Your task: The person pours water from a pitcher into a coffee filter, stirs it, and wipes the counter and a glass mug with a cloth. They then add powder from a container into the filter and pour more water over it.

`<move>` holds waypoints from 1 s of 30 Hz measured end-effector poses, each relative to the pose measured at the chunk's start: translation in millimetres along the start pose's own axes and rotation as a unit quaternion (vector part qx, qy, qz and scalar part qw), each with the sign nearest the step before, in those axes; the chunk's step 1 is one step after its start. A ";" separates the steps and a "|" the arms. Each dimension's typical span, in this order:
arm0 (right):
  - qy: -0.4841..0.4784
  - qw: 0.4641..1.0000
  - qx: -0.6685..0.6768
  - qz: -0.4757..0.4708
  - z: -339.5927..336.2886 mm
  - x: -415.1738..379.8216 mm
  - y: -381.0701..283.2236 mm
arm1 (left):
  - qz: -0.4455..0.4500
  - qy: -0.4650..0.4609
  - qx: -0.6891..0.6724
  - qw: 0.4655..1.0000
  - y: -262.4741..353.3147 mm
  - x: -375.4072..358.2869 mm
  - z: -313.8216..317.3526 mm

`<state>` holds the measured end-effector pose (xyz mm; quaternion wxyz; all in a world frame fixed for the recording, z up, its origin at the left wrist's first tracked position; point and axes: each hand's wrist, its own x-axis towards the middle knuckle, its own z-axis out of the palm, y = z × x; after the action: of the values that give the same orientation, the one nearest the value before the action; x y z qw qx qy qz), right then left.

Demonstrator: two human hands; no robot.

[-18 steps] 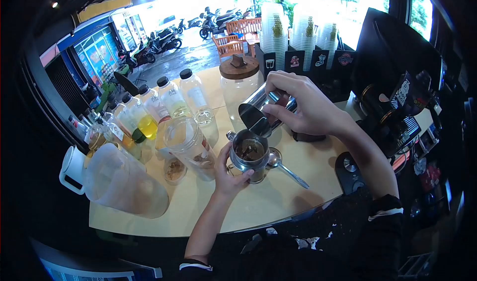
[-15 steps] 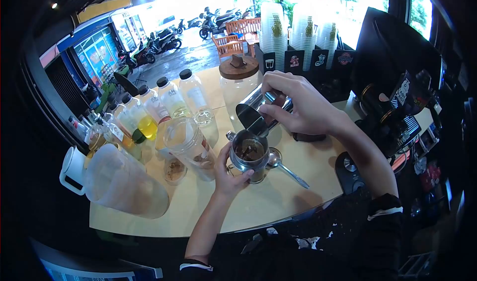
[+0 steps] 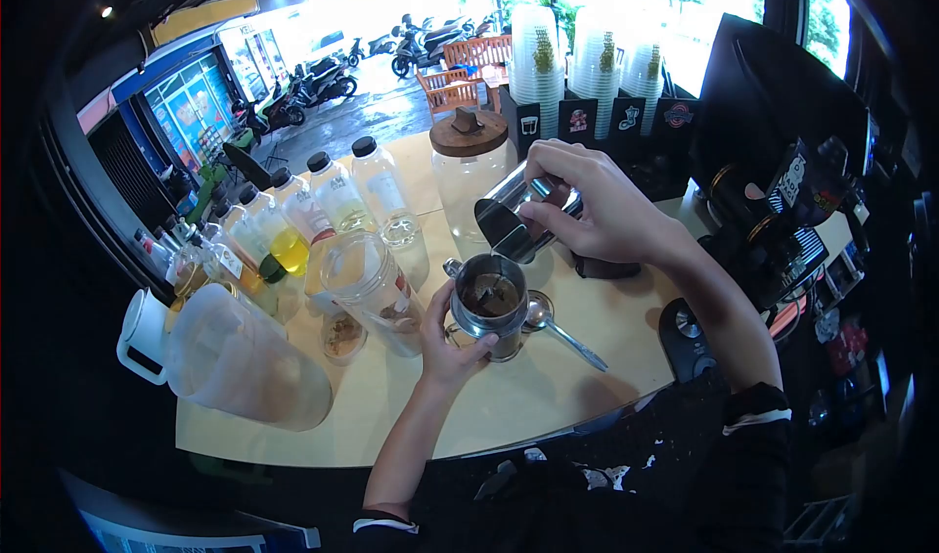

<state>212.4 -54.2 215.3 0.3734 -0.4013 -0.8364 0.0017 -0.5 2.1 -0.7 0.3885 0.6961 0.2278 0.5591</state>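
Observation:
My right hand (image 3: 587,196) grips a shiny steel milk pitcher (image 3: 507,222) by its handle. The pitcher is tilted, its lip just above a metal cup (image 3: 509,330) on the table. Brown liquid with dark bits (image 3: 491,295) shows inside the cup. My left hand (image 3: 453,348) is wrapped round the cup's lower left side, thumb across the front. A small side handle (image 3: 453,267) sticks out at the cup's upper left. Close on the right lies a metal spoon (image 3: 579,346). Whether liquid is flowing from the pitcher is hard to make out.
Left of the cup stand a clear jar (image 3: 370,284), a small glass of brown powder (image 3: 343,336) and a large plastic jug (image 3: 249,357). Several bottles (image 3: 337,191) line the back left. A wooden-lidded jar (image 3: 455,176) is behind the pitcher; a black machine (image 3: 773,211) stands right.
The pitcher has shifted slightly right with my right hand, its mouth a little farther from the cup's left rim. My left hand and the cup have stayed in place.

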 end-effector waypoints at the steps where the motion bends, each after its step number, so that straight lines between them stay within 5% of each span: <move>1: 0.012 1.000 0.004 -0.004 0.2 -2.6 2.6 | 0.005 0.000 -0.002 1.000 0.9 0.4 0.3; 3: 0.025 1.000 0.008 -0.008 -1.6 -10.5 5.8 | 0.010 0.000 -0.005 1.000 1.0 0.8 0.5; 5: 0.043 0.988 0.087 0.124 -4.7 -25.6 7.8 | 0.000 -0.007 -0.001 1.000 -0.5 -0.7 -0.9; 7: 0.065 0.982 0.109 0.143 9.5 -51.3 39.2 | -0.006 -0.006 -0.004 1.000 -3.7 -2.8 -1.9; 9: 0.174 0.927 0.272 0.192 28.2 -79.7 69.7 | -0.011 -0.002 -0.006 1.000 -2.7 -2.2 -2.3; 18: 0.290 0.757 0.455 0.368 76.6 -186.7 123.3 | 0.022 0.009 -0.021 1.000 1.3 -1.2 1.2; 27: 0.333 0.715 0.499 0.359 109.8 -215.8 133.8 | 0.006 -0.008 -0.012 1.000 -9.2 -5.1 -1.2; 30: 0.327 0.779 0.388 0.369 114.6 -221.0 133.6 | -0.016 -0.016 -0.021 1.000 -8.2 -6.5 0.2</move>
<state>318.3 -78.2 -45.6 0.7196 -0.4764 -0.3807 0.3321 -1.1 2.0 -11.2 0.4157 0.6929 0.2209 0.5461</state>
